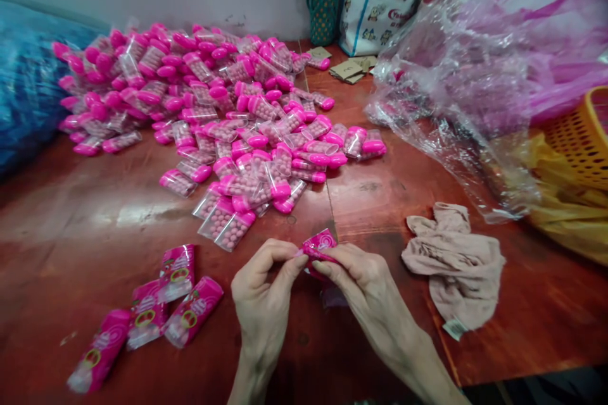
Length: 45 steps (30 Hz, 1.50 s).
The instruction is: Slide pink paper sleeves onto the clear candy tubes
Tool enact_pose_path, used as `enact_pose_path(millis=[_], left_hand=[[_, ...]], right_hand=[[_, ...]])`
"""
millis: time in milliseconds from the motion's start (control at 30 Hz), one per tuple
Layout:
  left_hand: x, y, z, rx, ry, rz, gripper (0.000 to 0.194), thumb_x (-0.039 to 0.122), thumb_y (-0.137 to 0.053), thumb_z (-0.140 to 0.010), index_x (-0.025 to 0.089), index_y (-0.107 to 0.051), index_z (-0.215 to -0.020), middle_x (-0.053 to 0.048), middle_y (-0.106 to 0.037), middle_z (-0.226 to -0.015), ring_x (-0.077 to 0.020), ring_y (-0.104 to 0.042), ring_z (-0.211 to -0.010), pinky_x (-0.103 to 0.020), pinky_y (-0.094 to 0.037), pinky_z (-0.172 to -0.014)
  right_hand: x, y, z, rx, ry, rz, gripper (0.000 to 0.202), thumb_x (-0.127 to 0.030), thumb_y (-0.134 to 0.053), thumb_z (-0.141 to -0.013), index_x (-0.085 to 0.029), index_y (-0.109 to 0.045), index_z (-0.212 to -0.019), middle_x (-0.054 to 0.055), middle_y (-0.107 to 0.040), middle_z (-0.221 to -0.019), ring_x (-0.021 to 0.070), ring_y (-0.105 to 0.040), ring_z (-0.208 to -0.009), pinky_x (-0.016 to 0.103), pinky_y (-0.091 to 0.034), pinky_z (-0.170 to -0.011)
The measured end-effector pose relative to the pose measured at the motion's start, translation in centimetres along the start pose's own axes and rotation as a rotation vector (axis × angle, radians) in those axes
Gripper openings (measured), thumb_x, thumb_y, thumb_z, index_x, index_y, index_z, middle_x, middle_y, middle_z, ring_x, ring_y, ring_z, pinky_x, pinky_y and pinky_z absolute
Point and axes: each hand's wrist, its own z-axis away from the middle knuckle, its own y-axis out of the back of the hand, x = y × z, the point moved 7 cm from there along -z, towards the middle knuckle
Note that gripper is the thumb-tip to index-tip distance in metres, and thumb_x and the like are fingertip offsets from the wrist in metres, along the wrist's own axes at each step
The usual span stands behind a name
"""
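Observation:
Near the front middle of the table, my left hand (pixel 268 288) and my right hand (pixel 363 278) pinch a small pink printed wrapper (pixel 320 242) between thumbs and fingertips. Part of the wrapper is hidden behind my fingers, and I cannot tell whether a container is inside it. Something clear hangs or lies just below my right fingers. To the left lie several wrapped packs (pixel 178 272) in pink printed sleeves with clear ends. Beyond my hands spreads a big heap of clear containers (pixel 228 221) with bright pink caps, filled with small pink balls.
A crumpled beige cloth (pixel 460 266) lies right of my hands. Clear and pink plastic bags (pixel 456 76) and a yellow basket (pixel 574 133) crowd the right side. Cardboard pieces (pixel 349 69), a white printed bag (pixel 375 6) and a blue bag (pixel 38 76) line the back.

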Motion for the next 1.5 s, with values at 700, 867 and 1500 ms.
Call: enact_pose_path(millis=[700,867,1500], left_hand=[[0.1,0.3,0.1,0.032,-0.002,0.071,0.009,0.010,-0.066,-0.072,0.018,-0.067,-0.071,-0.006,-0.064,-0.102,-0.0219,-0.058,-0.098,-0.033,-0.043,-0.085],[-0.8,-0.8,0.0,-0.078,0.152,0.380,0.014,0.012,-0.061,-0.076,0.019,-0.072,-0.070,-0.006,-0.067,-0.090,-0.0200,-0.061,-0.087,-0.032,-0.045,-0.080],[1.0,2.2,0.0,0.076,-0.084,0.259,0.016,0.008,-0.070,-0.065,0.024,-0.071,-0.065,-0.001,-0.068,-0.073,-0.0208,-0.061,-0.077,-0.035,-0.047,-0.074]], right_hand=[[-1.4,1.1,0.5,0.269,0.327,0.157,0.018,-0.021,-0.050,-0.089,-0.019,-0.065,-0.082,0.004,-0.064,-0.071,0.0167,-0.054,-0.067,0.027,-0.043,-0.061],[-1.4,0.7,0.4,0.159,0.350,0.094,0.025,-0.026,-0.046,-0.091,-0.018,-0.062,-0.073,0.002,-0.058,-0.064,0.0148,-0.051,-0.062,0.026,-0.041,-0.059],[-3.6,0.2,0.1,0.141,0.422,0.141,0.016,-0.020,-0.051,-0.088,-0.016,-0.065,-0.082,0.004,-0.062,-0.068,0.0157,-0.052,-0.063,0.028,-0.042,-0.060]])
